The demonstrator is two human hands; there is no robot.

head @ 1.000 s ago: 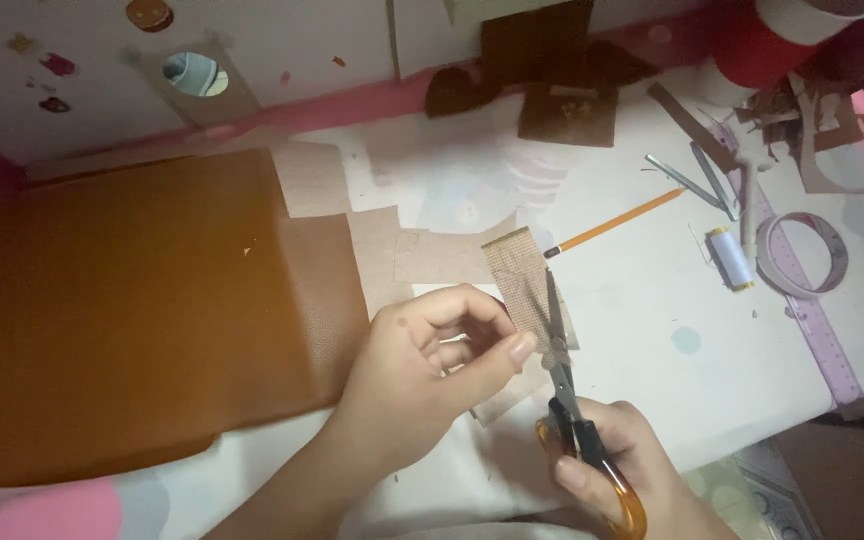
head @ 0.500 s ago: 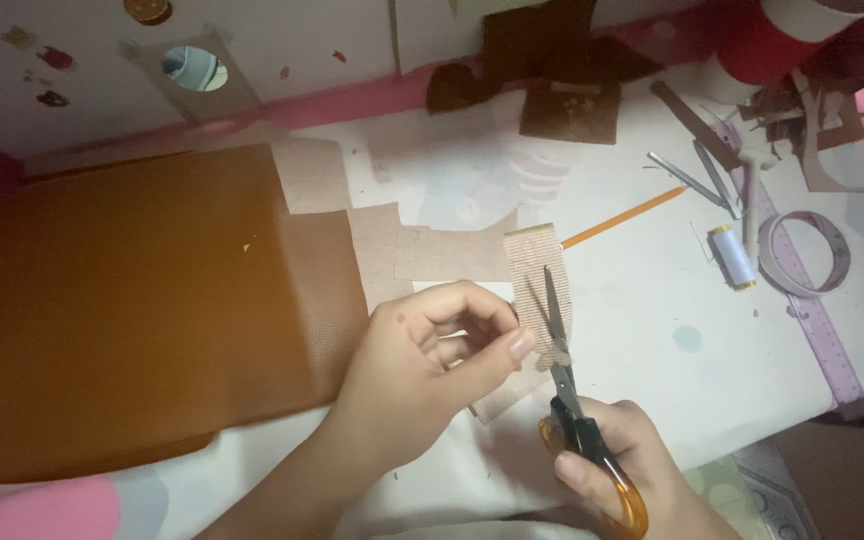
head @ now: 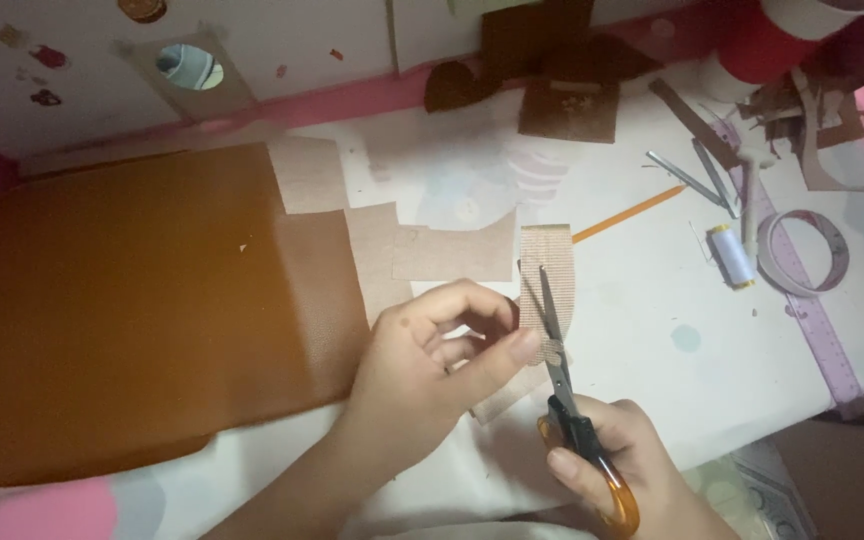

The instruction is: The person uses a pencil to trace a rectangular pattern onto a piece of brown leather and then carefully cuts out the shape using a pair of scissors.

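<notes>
My left hand [head: 432,365] pinches the lower part of a beige ribbed strip [head: 546,270], which stands up from my fingers over the white table. My right hand [head: 617,470] holds orange-handled scissors [head: 577,430] by the loops, low in the view. The blades point away from me and lie against the strip's right side, nearly shut. A large brown leather sheet [head: 142,310] lies just left of my left hand, with its paler backing showing along the right edge.
Beige offcuts [head: 452,250] lie behind my hands. An orange pencil [head: 630,213], a white thread spool [head: 730,256], a tape ring [head: 802,255], a purple ruler [head: 822,330] and metal tools [head: 692,175] sit to the right. Dark brown scraps [head: 552,70] lie at the back.
The beige strip has turned more upright between my fingers, and the scissors have moved slightly up along it. My hands stay in nearly the same place.
</notes>
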